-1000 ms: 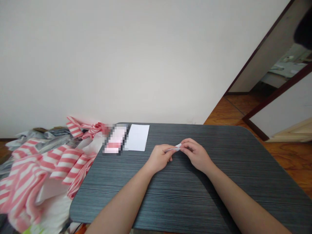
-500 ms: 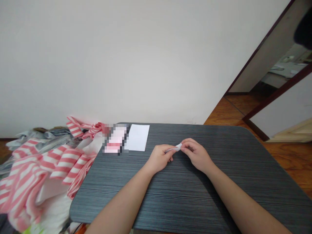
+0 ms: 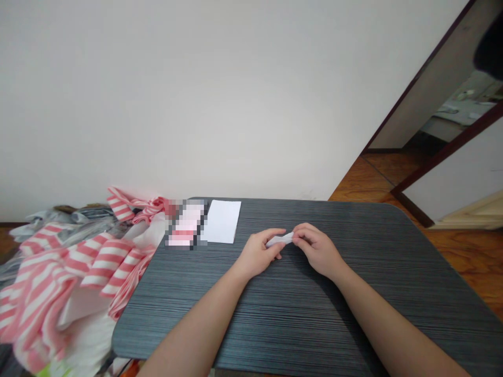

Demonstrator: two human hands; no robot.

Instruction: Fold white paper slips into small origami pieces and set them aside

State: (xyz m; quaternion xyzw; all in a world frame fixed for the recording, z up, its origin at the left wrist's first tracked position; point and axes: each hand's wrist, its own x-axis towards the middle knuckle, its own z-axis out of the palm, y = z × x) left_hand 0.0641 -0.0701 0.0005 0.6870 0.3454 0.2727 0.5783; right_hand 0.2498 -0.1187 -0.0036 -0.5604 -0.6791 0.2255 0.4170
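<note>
A small folded strip of white paper (image 3: 280, 240) is held between my two hands, just above the dark table (image 3: 275, 324). My left hand (image 3: 259, 252) grips its left part, thumb along the near side and index finger lifted on the far side. At the strip's right end, my right hand (image 3: 316, 248) pinches it between thumb and fingertips. Part of the paper is hidden by the fingers. To the left of my hands, a stack of white paper sheets (image 3: 223, 222) lies flat near the table's back edge.
Beside the sheets lies a pixelated pink and dark object (image 3: 186, 225). Left of the table is a heap of red-and-white striped cloth (image 3: 106, 262) and other fabric. A white wall (image 3: 236, 104) stands behind; a doorway and wooden floor (image 3: 361, 170) are on the right.
My left index finger has lifted off the paper, and more of the white strip shows between the hands. My right hand stays nearly in place.
</note>
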